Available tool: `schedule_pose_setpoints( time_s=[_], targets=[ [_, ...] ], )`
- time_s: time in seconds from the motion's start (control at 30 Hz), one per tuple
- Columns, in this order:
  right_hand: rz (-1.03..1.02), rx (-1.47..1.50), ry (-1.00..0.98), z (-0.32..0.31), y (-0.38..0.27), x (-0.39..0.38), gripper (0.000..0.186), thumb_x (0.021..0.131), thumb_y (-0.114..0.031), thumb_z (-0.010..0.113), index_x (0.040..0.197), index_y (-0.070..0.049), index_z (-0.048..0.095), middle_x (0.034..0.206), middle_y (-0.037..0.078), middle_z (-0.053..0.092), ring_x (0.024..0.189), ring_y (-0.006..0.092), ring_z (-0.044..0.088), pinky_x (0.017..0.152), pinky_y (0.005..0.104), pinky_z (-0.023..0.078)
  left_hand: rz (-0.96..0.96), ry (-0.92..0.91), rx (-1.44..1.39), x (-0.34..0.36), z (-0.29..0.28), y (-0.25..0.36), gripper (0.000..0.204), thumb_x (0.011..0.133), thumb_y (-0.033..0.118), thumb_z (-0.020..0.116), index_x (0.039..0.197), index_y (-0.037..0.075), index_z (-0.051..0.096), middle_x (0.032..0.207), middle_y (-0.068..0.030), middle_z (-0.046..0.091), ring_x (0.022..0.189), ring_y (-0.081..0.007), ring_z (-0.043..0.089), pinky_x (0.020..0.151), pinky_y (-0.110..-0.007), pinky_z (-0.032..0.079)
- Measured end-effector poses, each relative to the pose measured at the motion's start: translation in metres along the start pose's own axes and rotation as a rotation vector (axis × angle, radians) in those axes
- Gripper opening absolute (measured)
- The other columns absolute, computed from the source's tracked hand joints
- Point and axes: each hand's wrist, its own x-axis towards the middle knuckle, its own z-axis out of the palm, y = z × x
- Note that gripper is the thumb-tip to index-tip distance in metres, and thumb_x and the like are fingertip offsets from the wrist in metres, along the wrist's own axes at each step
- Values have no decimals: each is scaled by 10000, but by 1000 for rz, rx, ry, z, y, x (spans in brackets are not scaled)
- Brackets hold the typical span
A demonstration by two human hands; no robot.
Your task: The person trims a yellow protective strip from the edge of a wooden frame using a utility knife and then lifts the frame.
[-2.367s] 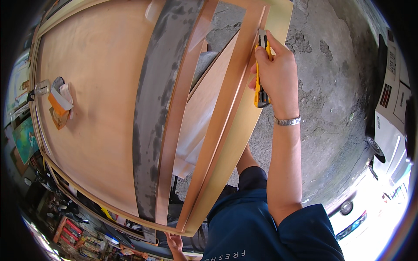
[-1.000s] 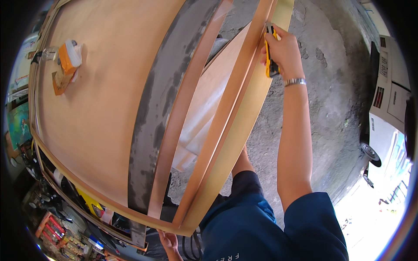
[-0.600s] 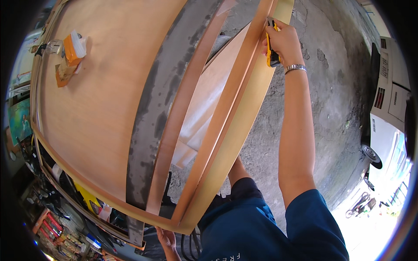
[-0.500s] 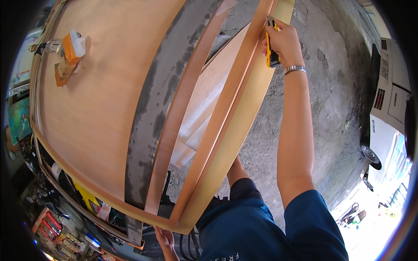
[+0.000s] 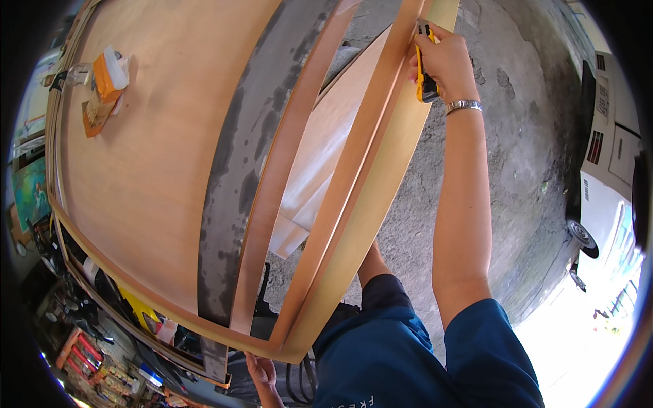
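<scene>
A yellow-and-black utility knife point(image 5: 426, 80) is gripped in my right hand point(image 5: 449, 64), its front end against the far part of a long wooden frame rail point(image 5: 340, 197). A lighter, thin wood strip point(image 5: 360, 231) runs along that rail's right side, beneath the knife. My left hand point(image 5: 260, 370) is at the frame's near corner, its fingers curled at the underside of the edge; their tips are partly hidden by the wood. The blade's tip cannot be made out.
Left of the rail lie a dark stained strip point(image 5: 238, 197) and a broad wooden panel point(image 5: 149, 163). An orange-and-white packet point(image 5: 111, 75) rests on the panel. Below is rough concrete floor point(image 5: 517, 149). A white vehicle point(image 5: 605, 183) stands at right; cluttered tools point(image 5: 88, 353) are at lower left.
My right hand and the knife have shifted very slightly up along the rail. The view has moved a little; my left hand stays at the corner.
</scene>
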Motion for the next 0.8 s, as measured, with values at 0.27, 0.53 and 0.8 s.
schedule_pose_setpoints(
  time_s=[0.27, 0.53, 0.8],
  targets=[
    [29, 11, -3, 2, 0, -10, 589, 935, -120, 574, 1491, -30, 401, 672, 140, 603, 467, 215, 592, 436, 347, 518, -12, -72, -5, 0, 2, 4, 415, 1007, 400, 555, 1285, 93, 588, 1190, -34, 669, 1131, -210, 618, 1019, -424, 447],
    [10, 5, 6, 6, 4, -24, 585, 938, -125, 576, 1489, -30, 404, 661, 137, 601, 460, 220, 596, 427, 350, 508, -12, -86, -1, 3, -9, 2, 399, 1002, 396, 567, 1263, 99, 610, 1167, -28, 681, 1125, -205, 619, 1013, -426, 448],
    [29, 8, 5, 10, 5, -41, 586, 937, -122, 579, 1488, -26, 405, 661, 135, 606, 464, 215, 599, 429, 349, 509, 16, -121, 30, 2, 9, 9, 375, 1004, 386, 569, 1238, 98, 631, 1163, -22, 684, 1113, -188, 619, 1018, -411, 433]
  ],
)
